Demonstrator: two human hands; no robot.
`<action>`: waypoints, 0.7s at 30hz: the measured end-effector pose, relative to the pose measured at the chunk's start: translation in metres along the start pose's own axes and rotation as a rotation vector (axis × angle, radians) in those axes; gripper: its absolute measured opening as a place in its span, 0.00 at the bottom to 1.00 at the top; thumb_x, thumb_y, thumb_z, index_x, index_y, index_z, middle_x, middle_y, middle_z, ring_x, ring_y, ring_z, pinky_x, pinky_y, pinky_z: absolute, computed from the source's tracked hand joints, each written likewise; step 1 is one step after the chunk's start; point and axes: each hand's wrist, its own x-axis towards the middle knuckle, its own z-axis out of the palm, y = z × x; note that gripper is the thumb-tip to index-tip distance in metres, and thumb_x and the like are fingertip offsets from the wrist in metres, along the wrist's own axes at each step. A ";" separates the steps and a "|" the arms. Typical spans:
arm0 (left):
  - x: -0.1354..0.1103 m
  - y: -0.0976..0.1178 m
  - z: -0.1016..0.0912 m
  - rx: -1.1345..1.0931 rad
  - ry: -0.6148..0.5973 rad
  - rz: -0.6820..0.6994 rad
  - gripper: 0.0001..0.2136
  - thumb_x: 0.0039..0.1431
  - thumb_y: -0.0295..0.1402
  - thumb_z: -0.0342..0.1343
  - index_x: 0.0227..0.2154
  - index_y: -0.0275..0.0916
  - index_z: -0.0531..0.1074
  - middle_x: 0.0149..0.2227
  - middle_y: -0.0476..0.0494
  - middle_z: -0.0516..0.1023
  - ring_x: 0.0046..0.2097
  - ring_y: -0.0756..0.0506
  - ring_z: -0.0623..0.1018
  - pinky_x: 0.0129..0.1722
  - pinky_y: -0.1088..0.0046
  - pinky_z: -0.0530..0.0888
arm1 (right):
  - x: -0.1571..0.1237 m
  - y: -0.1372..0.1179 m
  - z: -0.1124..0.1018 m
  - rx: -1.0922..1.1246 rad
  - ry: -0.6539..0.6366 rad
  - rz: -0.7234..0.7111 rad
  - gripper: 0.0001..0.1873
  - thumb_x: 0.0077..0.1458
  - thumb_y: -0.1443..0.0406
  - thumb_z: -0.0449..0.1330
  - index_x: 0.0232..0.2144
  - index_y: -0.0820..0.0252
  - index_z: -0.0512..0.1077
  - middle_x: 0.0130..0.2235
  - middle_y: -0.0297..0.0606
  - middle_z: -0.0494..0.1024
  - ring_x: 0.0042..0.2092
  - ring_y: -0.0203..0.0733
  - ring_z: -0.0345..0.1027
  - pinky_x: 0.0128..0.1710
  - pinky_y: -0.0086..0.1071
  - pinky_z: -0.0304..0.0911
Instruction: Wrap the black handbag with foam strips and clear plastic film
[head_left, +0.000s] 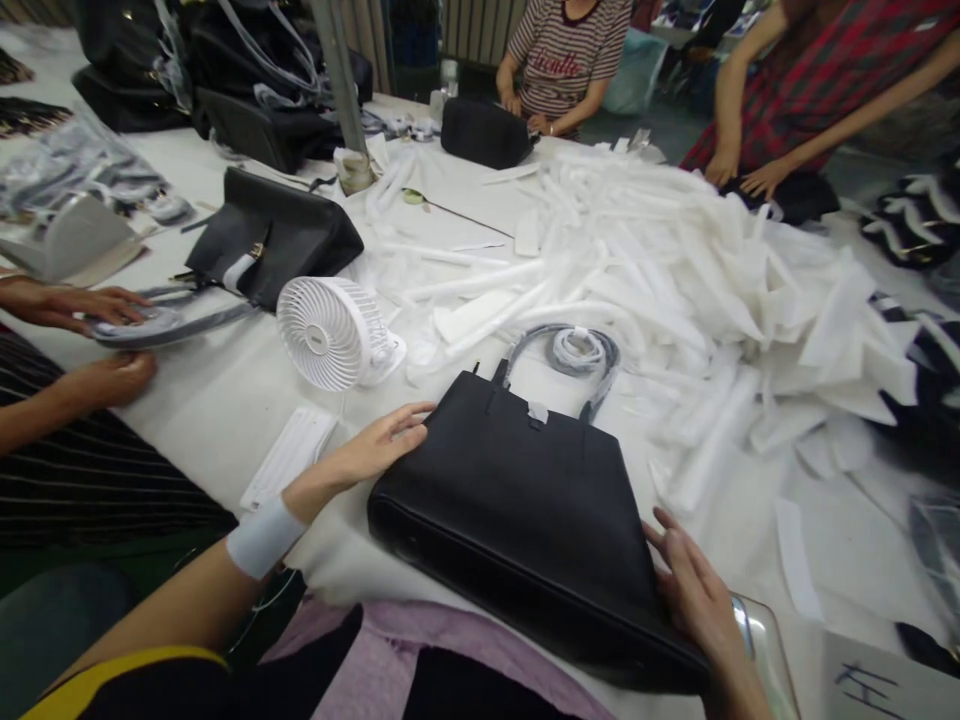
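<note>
A black handbag (pixel 517 490) lies on the table in front of me, its base towards my body. Its wrapped handles (pixel 609 375) stretch away from me, with a coil of wrapped strap (pixel 577 348) inside their loop. A small pale wrapping covers the clasp at the bag's top edge. My left hand (pixel 386 440) holds the upper left side, thumb and fingers at the edge. On the opposite side, my right hand (pixel 690 570) grips the lower right edge, some of its fingers hidden by the bag.
A white fan (pixel 330 330) stands left of my bag. White wrapping scraps (pixel 675 260) are heaped at the right. A co-worker's hands (pixel 112 310) touch another black bag's handles at left. Two people work across the table. A phone (pixel 765 640) lies by my right wrist.
</note>
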 end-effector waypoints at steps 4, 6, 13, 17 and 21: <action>-0.046 -0.001 -0.020 -0.019 -0.143 0.021 0.42 0.53 0.51 0.62 0.67 0.53 0.49 0.68 0.38 0.53 0.45 0.41 0.75 0.35 0.71 0.73 | -0.053 -0.006 -0.023 0.070 -0.037 -0.197 0.32 0.55 0.42 0.55 0.55 0.51 0.71 0.60 0.44 0.69 0.62 0.57 0.61 0.63 0.48 0.54; -0.059 -0.002 -0.021 0.060 -0.206 0.084 0.40 0.48 0.48 0.66 0.64 0.52 0.58 0.69 0.42 0.51 0.54 0.37 0.71 0.44 0.67 0.74 | -0.071 -0.009 -0.026 -0.055 -0.129 -0.264 0.32 0.49 0.44 0.62 0.53 0.51 0.73 0.55 0.45 0.75 0.59 0.59 0.64 0.62 0.49 0.55; -0.032 -0.025 0.029 0.432 0.253 0.048 0.20 0.54 0.51 0.59 0.41 0.40 0.74 0.42 0.41 0.76 0.47 0.37 0.75 0.49 0.60 0.71 | -0.048 -0.003 0.016 -0.484 0.151 -0.263 0.36 0.41 0.39 0.61 0.47 0.53 0.76 0.39 0.41 0.79 0.45 0.57 0.71 0.49 0.45 0.65; -0.004 -0.047 0.055 0.455 0.482 -0.012 0.23 0.60 0.53 0.53 0.44 0.37 0.72 0.40 0.38 0.76 0.44 0.37 0.76 0.46 0.60 0.72 | -0.022 0.011 0.043 -0.513 0.209 -0.362 0.34 0.51 0.38 0.54 0.45 0.59 0.75 0.44 0.47 0.77 0.48 0.56 0.69 0.51 0.45 0.61; 0.008 -0.060 0.066 0.493 0.579 -0.015 0.23 0.62 0.51 0.52 0.50 0.37 0.69 0.43 0.35 0.76 0.49 0.35 0.74 0.51 0.57 0.69 | -0.011 0.022 0.052 -0.706 0.298 -0.597 0.32 0.61 0.43 0.46 0.43 0.63 0.75 0.38 0.49 0.74 0.42 0.53 0.67 0.46 0.47 0.62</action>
